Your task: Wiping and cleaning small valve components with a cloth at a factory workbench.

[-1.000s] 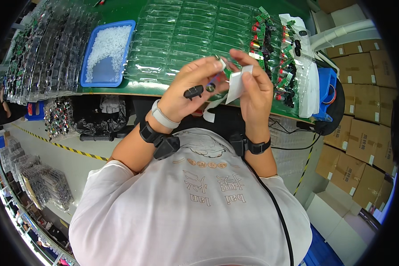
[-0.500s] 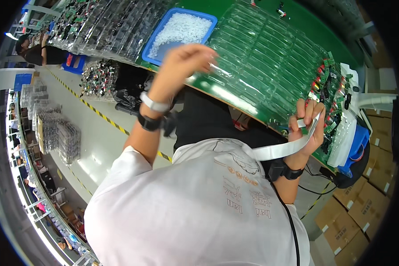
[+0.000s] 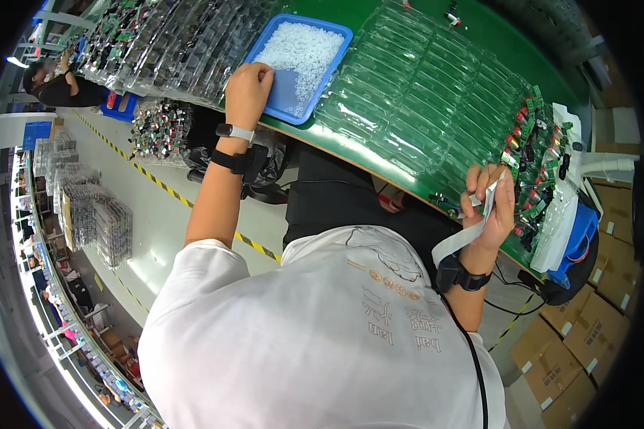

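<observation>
Nearest the worker's white shirt, the right hand (image 3: 488, 207) pinches a white paper strip (image 3: 472, 227) between thumb and fingers, its tail hanging past the wrist, probably to keep it off the bench. Just beyond sits a cluster of small green circuit boards (image 3: 533, 168) by the green bench's (image 3: 479, 21) right edge. Clear plastic blister trays (image 3: 422, 100) cover the middle, leaving little bare surface. Further left, the left hand (image 3: 248, 87) rests curled over the near rim of a blue bin (image 3: 265, 114) of small white parts (image 3: 300, 50), fingertips hidden. Open floor lies below the bench edge.
</observation>
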A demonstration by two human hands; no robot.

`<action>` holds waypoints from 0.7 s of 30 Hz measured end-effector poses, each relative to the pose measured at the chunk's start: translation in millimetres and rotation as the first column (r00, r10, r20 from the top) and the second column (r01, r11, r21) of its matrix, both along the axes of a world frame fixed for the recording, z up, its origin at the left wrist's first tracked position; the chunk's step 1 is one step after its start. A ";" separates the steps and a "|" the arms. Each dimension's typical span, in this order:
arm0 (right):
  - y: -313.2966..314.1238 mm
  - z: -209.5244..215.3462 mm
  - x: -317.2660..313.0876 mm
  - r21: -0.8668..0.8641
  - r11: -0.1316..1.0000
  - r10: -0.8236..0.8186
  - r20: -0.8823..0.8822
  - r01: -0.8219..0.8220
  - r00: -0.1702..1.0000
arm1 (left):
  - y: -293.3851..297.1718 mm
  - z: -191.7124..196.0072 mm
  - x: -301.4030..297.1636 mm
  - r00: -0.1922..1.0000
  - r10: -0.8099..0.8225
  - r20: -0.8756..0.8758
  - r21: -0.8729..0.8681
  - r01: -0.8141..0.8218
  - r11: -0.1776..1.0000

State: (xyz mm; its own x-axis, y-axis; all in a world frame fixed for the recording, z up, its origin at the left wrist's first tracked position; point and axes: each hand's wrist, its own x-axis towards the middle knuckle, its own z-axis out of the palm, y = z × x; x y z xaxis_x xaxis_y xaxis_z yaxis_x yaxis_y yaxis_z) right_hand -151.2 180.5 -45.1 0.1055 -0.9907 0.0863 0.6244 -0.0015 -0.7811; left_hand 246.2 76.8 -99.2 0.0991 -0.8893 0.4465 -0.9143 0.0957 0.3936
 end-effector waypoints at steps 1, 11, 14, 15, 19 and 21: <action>2.7 -0.4 -3.4 0.007 1.000 -0.010 -0.005 0.010 1.000 | -1.3 -0.2 0.7 1.000 -0.018 -0.013 0.004 0.018 1.000; -3.9 3.1 7.3 -0.130 0.972 0.166 -0.214 -0.197 0.963 | 54.2 72.7 -126.9 0.289 -0.075 -0.954 0.188 0.776 0.602; -6.8 3.4 8.4 -0.168 0.950 0.193 -0.342 -0.262 0.920 | 66.1 60.2 -164.7 0.078 0.151 -0.985 0.142 0.871 0.471; -6.3 3.5 7.1 -0.186 0.936 0.204 -0.402 -0.298 0.893 | 67.8 59.1 -169.9 0.076 0.156 -0.985 0.141 0.872 0.469; -3.4 3.4 3.6 -0.112 0.946 0.211 -0.502 -0.305 0.838 | 70.6 56.5 -178.1 -0.057 0.281 -0.958 0.076 0.895 0.440; -2.6 2.3 2.9 -0.120 0.944 0.201 -0.533 -0.309 0.822 | 71.3 53.3 -179.9 -0.056 0.303 -0.951 0.084 0.898 0.431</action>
